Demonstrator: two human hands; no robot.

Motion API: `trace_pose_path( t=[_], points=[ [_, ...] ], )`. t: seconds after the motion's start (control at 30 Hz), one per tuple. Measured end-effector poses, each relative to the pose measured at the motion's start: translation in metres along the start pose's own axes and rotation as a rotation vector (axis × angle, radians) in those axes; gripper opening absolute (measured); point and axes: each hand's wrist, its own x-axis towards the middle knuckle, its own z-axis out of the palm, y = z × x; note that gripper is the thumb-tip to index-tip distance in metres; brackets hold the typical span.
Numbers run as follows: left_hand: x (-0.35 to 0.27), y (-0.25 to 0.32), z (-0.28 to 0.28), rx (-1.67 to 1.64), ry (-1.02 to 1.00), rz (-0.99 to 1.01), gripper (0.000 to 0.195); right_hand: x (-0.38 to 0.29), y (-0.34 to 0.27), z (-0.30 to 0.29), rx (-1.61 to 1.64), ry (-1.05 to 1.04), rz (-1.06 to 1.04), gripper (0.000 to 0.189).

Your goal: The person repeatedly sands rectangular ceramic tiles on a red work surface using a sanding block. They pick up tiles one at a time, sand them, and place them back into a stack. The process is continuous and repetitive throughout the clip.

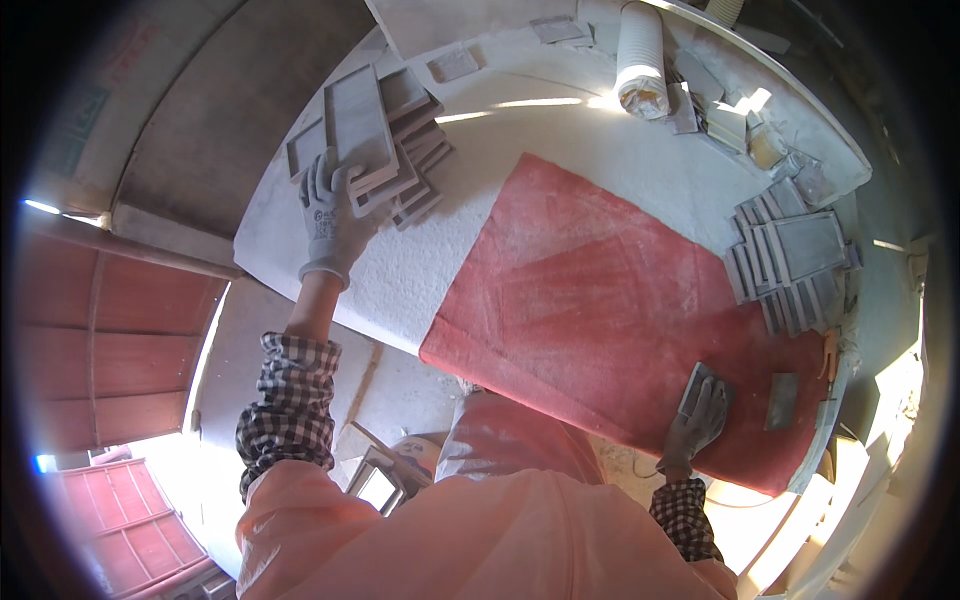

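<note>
My left hand (328,206), in a pale grey work glove, is at the near left corner of a long grey rectangular tray (360,124) with a raised rim. Its fingers and thumb are closed about that corner. The tray lies on top of a loose stack of similar grey trays (420,146). My right hand (699,424), in a dusty grey glove, is closed over a flat dark rectangular block (691,386) on the red cloth (577,300). A second flat greenish-grey plate (781,401) lies on the cloth to its right.
The cloth covers part of a dusty white worktable (397,277). Stacked framed pieces (806,244) stand at the right. A ribbed white hose (641,60) and scraps (724,124) lie along the back. An orange-handled tool (828,356) rests near the right edge. Below left is a bucket (416,454).
</note>
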Motion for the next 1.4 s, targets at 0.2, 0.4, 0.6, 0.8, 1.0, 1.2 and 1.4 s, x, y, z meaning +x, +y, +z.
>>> trace_pose_path(
  t=[0.2, 0.4, 0.6, 0.8, 1.0, 1.2, 1.4],
  points=[
    [0.011, -0.010, 0.004, -0.338, 0.151, 0.116, 0.026, 0.003, -0.001, 0.001, 0.038, 0.087, -0.037, 0.048],
    [-0.035, 0.024, -0.045, -0.896, 0.212, -0.231, 0.026, 0.003, -0.001, 0.003, -0.005, 0.095, -0.034, 0.040],
    [-0.121, 0.105, -0.003, -2.142, -0.137, -0.741, 0.042, 0.001, 0.000, 0.003, -0.049, 0.011, 0.001, 0.048],
    [-0.186, 0.141, 0.093, -1.402, -0.485, -0.746, 0.065, 0.025, -0.011, -0.005, 0.122, 0.187, -0.081, 0.043],
    [-0.174, 0.119, 0.111, -0.615, -0.468, 0.165, 0.138, 0.120, -0.084, 0.002, 0.240, 0.024, -0.339, 0.047],
    [-0.171, 0.122, 0.138, -0.619, -0.504, 0.085, 0.132, 0.123, -0.257, 0.054, 0.079, -0.185, -0.260, 0.060],
    [-0.175, 0.116, 0.144, -0.688, -0.352, 0.166, 0.126, 0.075, -0.307, 0.050, 0.478, -0.264, -0.502, 0.049]
  ],
)
